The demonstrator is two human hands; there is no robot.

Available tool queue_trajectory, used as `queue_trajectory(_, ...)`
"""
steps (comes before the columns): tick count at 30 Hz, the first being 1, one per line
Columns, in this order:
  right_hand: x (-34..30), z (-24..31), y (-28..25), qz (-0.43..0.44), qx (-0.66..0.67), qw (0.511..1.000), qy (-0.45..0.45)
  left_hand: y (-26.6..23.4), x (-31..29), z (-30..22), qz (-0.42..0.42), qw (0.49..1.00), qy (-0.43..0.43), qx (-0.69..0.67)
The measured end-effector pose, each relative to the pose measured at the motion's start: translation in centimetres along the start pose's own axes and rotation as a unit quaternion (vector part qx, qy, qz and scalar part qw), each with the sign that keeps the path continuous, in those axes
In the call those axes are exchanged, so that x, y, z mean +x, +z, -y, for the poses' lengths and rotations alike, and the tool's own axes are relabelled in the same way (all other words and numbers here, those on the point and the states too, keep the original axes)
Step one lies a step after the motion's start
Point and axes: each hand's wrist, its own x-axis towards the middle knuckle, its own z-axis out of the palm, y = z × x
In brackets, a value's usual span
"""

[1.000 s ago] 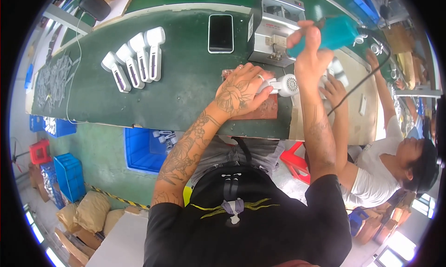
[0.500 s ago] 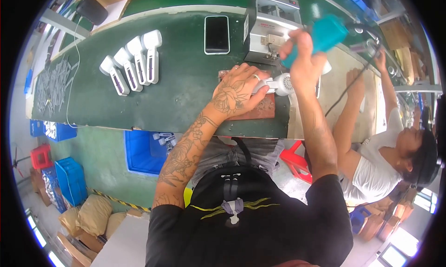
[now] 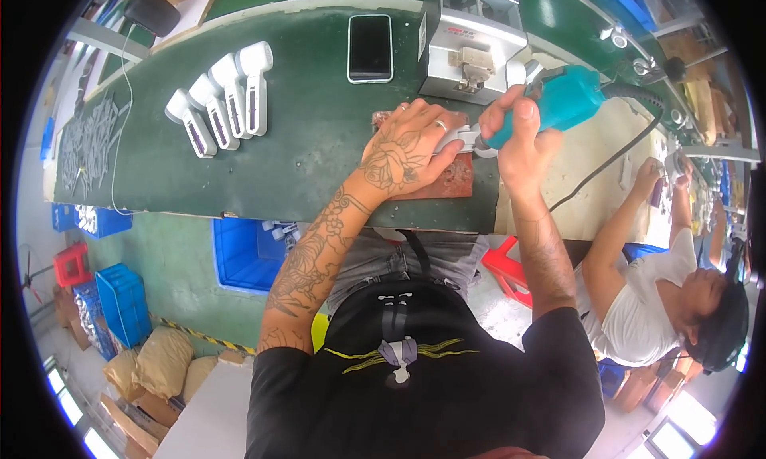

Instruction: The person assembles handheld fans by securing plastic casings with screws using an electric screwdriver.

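My left hand (image 3: 405,149) is closed over a white handheld fan (image 3: 456,142), pressing it onto a reddish-brown pad (image 3: 447,181) at the table's front. Most of the fan is covered by my fingers. Wrapped in my right hand (image 3: 527,148) is a teal electric screwdriver (image 3: 568,101), its tip end pointing left and down at the fan. Whether the tip touches the fan I cannot tell. From the screwdriver's back end a black cord (image 3: 592,170) loops round to the right.
Several similar white fans (image 3: 254,96) lie in a row on the left. A phone (image 3: 370,50) and a metal machine (image 3: 472,40) sit behind the pad. Grey strips (image 3: 88,152) are heaped far left. A blue bin (image 3: 239,255) stands below; a co-worker (image 3: 650,291) sits at right.
My right hand has brought the screwdriver down to the fan's right end, where the round grille showed before. The left hand stays over the fan. The co-worker's arms have shifted right.
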Motion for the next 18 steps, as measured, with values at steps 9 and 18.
queue_trajectory(9,-0.4,-0.7,0.0,0.003,0.020,0.999,-0.044,0.4,0.7,-0.5,-0.066,0.996,0.044,0.026)
queue_trajectory(18,-6.4,3.2,-3.0,-0.079,0.144,0.986,-0.022,-0.6,-3.8,-2.6,-0.052,0.994,0.055,0.082)
